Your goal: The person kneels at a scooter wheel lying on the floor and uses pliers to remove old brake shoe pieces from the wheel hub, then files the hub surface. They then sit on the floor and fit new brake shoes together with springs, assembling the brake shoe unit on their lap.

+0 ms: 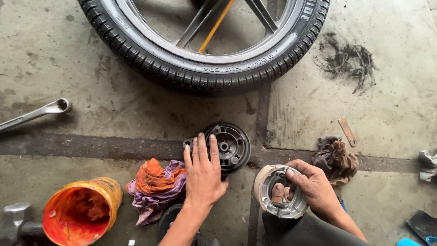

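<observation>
My left hand (203,172) lies flat, fingers apart, on the near edge of a round black brake plate (230,146) resting on the concrete floor. My right hand (314,187) grips a pair of grey brake shoes (278,191) forming a ring, held just above my knee, with a finger through its middle. The ring sits to the right of the black plate, apart from it.
A motorcycle wheel with tyre (205,68) lies at the top. A ring spanner (36,113) is at the left, an orange tub (82,212) and a hammer head (13,221) at bottom left. Orange-purple rags (154,189) and a brown rag (337,159) lie nearby.
</observation>
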{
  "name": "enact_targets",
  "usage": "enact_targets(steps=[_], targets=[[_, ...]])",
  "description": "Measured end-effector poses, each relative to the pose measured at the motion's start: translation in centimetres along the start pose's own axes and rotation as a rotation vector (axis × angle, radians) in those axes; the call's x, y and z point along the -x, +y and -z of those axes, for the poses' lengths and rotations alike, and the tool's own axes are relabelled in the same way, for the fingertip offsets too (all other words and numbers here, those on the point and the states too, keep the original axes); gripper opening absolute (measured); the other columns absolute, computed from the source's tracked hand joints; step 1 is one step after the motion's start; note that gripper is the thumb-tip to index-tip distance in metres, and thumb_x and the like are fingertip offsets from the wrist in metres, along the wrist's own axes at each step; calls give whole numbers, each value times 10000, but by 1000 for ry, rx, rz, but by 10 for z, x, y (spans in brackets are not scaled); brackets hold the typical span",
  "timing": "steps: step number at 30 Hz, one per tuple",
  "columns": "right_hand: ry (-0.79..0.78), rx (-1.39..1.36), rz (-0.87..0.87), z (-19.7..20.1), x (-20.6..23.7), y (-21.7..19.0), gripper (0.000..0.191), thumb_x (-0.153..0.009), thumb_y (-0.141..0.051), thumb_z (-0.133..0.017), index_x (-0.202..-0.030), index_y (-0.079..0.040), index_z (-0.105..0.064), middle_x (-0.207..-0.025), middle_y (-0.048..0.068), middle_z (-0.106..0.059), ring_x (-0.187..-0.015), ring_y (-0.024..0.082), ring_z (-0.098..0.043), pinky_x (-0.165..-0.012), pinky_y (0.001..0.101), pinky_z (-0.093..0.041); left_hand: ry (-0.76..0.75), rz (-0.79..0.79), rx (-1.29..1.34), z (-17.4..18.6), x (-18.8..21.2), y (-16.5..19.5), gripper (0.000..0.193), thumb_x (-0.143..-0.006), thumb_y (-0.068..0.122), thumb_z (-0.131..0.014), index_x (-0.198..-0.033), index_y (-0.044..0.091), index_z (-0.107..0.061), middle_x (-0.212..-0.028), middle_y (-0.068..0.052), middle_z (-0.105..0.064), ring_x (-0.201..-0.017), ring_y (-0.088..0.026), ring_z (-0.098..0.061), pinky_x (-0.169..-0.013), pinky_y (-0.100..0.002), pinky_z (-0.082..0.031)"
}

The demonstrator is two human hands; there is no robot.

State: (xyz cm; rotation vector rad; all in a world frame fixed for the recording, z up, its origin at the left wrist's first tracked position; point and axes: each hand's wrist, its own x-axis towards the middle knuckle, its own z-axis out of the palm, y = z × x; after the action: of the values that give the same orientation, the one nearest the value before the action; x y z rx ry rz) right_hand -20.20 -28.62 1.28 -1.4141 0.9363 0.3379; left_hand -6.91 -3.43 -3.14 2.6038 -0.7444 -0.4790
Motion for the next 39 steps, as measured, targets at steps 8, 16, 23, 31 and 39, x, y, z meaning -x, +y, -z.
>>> enact_targets(steps=[8,16,23,31,39], targets=[[-9,-6,-49,-7,-2,-4,225,-981,-188,-632,-1046,16,-703,-791,67,-713,-623,121,-604,-538,292,-491,-47,-33,-117,0,6,0,1249,-578,328,-915,-1570,-17,-240,-1611,-304,-253,-1445,-439,-286,-1168,-661,-155],[-52,34,20,-13,-11,-4,234,-953,-202,-648,-998,17,-717,-811,35,-720,-724,74,-621,-659,256,-535,63,9,-68,-15,15,5,1223,-572,315,-928,-1565,38,-270,-1596,-285,-283,-1477,-476,-258,-1101,-699,-201],[-33,40,22,-9,-17,2,245,-959,-210,-640,-1001,17,-724,-807,27,-711,-722,78,-610,-658,254,-519,456,128,47,-54,62,15,871,-667,334,-903,-1366,83,-447,-1277,-168,-484,-1207,-374,-462,-950,-558,-406],[-22,26,-5,-14,-19,3,231,-954,-195,-641,-1000,19,-716,-798,33,-711,-694,66,-618,-638,241,-524,440,97,84,-72,68,7,568,-702,117,-833,-1177,58,-527,-1066,-92,-667,-945,-293,-638,-794,-427,-474],[-43,-115,-83,-26,-16,2,214,-949,-182,-646,-1003,19,-693,-728,34,-659,-543,81,-585,-496,252,-496,412,116,104,-66,73,4,487,-679,104,-835,-1077,59,-558,-1046,-87,-686,-885,-292,-636,-744,-426,-477]])
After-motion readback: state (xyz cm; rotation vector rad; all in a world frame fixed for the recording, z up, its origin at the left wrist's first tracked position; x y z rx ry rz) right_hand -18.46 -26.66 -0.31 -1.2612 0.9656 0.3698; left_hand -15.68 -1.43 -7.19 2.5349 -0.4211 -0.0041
